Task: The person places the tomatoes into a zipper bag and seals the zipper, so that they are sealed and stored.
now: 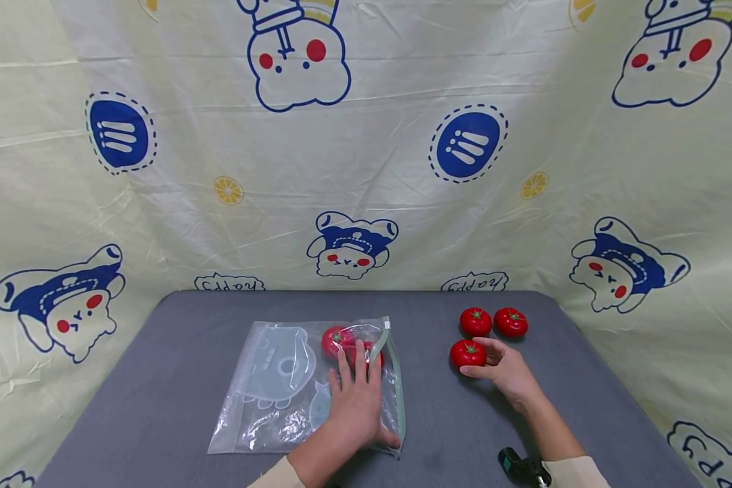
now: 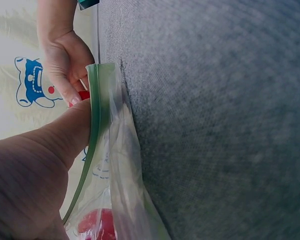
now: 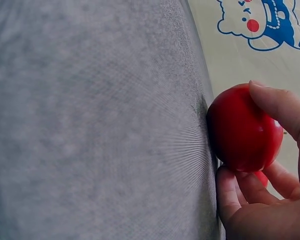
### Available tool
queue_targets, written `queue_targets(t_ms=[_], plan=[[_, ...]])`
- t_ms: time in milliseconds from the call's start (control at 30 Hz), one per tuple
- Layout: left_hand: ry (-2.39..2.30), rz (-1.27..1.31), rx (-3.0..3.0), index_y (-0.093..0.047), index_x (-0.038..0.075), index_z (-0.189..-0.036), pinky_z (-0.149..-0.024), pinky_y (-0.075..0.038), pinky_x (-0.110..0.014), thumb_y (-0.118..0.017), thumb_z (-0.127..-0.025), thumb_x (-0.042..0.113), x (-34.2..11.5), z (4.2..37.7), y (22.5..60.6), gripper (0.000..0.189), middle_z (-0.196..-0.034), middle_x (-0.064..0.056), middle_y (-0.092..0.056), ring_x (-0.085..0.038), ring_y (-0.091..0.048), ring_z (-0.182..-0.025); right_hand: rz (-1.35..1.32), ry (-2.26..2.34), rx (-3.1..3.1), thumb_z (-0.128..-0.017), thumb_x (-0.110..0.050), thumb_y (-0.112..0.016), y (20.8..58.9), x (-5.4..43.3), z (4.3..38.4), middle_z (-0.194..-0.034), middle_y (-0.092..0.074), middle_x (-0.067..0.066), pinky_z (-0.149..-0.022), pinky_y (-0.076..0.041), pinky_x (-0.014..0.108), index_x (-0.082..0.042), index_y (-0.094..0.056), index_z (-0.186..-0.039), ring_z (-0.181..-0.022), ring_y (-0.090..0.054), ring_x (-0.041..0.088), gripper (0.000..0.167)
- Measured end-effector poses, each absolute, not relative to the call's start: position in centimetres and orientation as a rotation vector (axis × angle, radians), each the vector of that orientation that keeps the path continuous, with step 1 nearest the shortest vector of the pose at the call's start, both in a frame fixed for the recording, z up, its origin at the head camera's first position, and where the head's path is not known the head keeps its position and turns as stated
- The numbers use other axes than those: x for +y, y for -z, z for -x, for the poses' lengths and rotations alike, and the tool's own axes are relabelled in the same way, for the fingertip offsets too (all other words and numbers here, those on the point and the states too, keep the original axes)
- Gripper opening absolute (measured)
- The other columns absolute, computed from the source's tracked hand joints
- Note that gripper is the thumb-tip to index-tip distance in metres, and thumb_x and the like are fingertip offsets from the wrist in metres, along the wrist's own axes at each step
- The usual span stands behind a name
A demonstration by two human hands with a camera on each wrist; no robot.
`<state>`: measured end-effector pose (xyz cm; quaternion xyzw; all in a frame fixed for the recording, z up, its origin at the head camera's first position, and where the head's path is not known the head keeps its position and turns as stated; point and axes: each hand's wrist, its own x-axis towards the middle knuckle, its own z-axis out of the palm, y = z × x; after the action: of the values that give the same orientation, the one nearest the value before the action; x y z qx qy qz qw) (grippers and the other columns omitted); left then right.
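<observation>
A clear zip bag (image 1: 274, 427) with a green-edged mouth lies flat on the table, its mouth to the right. Red tomatoes (image 1: 334, 340) show inside, partly hidden by my left hand (image 1: 356, 405). That hand rests on the bag with its fingers spread and straight; the wrist view shows it beside the green zip edge (image 2: 93, 110). To the right, my right hand (image 1: 515, 377) grips a tomato (image 1: 467, 354) between thumb and fingers. From the right wrist view, this tomato (image 3: 242, 130) sits at the table surface, the thumb on one side and the fingers on the other.
Two more tomatoes, one (image 1: 475, 322) beside the other (image 1: 511, 322), stand just behind the gripped one. The grey table (image 1: 177, 379) ends at a printed curtain (image 1: 402, 169). A black wrist device (image 1: 521, 468) is by the right sleeve.
</observation>
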<state>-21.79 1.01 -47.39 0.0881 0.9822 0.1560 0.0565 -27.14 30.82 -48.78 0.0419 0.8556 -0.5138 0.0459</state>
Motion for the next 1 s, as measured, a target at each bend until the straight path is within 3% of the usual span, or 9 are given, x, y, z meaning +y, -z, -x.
queue_targets(t_ms=[367, 733, 1000], plan=[[-0.466, -0.257, 2.974, -0.030, 0.016, -0.160, -0.123, -0.021, -0.067, -0.098, -0.047, 0.058, 1.0, 21.7, 47.3, 0.138, -0.174, -0.014, -0.001, -0.050, -0.002, -0.157, -0.165, 1.585, 2.597, -0.083, -0.025, -0.087, 48.9, 30.6, 27.2, -0.152, -0.048, 0.025, -0.095, -0.054, 0.039, -0.007, -0.043, -0.153, -0.128, -0.054, 0.038, 0.085], [-0.466, -0.261, 2.966, -0.029, 0.017, -0.160, -0.122, -0.021, -0.068, -0.097, -0.048, 0.059, 1.0, 21.7, 47.2, 0.138, -0.174, -0.013, -0.001, -0.050, -0.002, -0.157, -0.171, 1.677, 2.527, -0.083, -0.024, -0.087, 48.4, 30.3, 26.4, -0.151, -0.045, 0.022, -0.086, -0.055, 0.022, -0.010, -0.042, -0.154, -0.117, -0.060, 0.031, 0.086], [-0.481, -0.275, 2.966, -0.030, 0.016, -0.160, -0.122, -0.022, -0.068, -0.098, -0.048, 0.058, 1.0, 21.8, 47.4, 0.138, -0.174, -0.014, -0.001, -0.051, -0.002, -0.157, -0.158, 1.726, 2.507, -0.083, -0.023, -0.087, 48.3, 29.9, 25.8, -0.149, -0.045, 0.020, -0.085, -0.057, 0.021, -0.011, -0.044, -0.153, -0.115, -0.061, 0.030, 0.083]])
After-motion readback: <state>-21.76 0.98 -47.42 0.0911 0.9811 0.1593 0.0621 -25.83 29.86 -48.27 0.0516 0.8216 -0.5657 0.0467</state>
